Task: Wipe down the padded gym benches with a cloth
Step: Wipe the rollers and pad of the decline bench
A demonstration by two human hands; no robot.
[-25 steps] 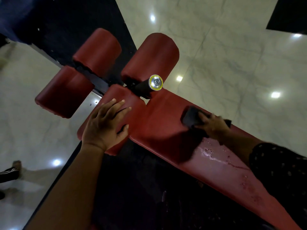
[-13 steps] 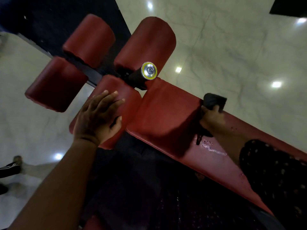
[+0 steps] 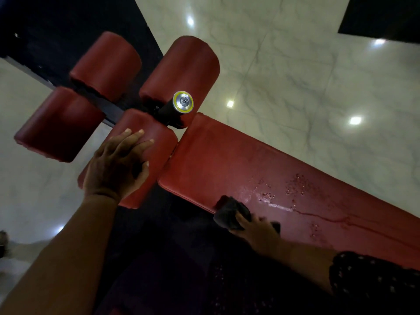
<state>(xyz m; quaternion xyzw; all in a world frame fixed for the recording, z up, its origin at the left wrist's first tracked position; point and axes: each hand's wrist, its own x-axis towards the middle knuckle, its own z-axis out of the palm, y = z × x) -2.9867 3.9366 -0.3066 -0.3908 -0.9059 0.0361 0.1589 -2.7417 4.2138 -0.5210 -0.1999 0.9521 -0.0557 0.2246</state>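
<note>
- Red vinyl roller pads are sitting around ten o'clock in my feed, and neither hand is touching them.
- I am seeing the left hand lying flat on the small seat pad, fingers straight and released, bracing just as it was a second ago.
- Near six o'clock the right hand is clutching the dark cloth, fingers curled over it, at the near edge of the long bench pad. Half a second ago it was working the far edge, so the stroke is crossing the pad's width.
- Toward three o'clock, droplets and a wet streak are glistening. I am judging that stretch as not yet wiped.
</note>
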